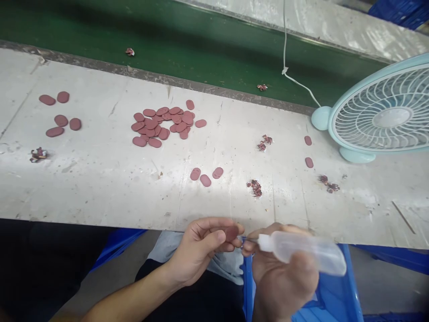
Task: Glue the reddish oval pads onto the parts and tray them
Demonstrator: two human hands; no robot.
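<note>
Between the thumb and fingers of my left hand (197,250) is a reddish-brown oval disc (232,233), held near the table's front edge. My right hand (284,277) grips a translucent squeeze bottle (308,251) with a white cap and a thin needle tip. The bottle lies nearly level, and its tip points left at the disc; whether it touches cannot be made out. Beyond my hands, three loose oval discs (205,180) lie on the table. Farther back is a larger pile of the same discs (150,127).
Several discs (61,120) lie at the left of the white table (110,188). Small brown-and-white clusters (255,188) are scattered about. A pale blue fan (385,116) stands at the right, its white cord (285,40) hanging by the green belt (201,53). A blue stool (348,286) is below.
</note>
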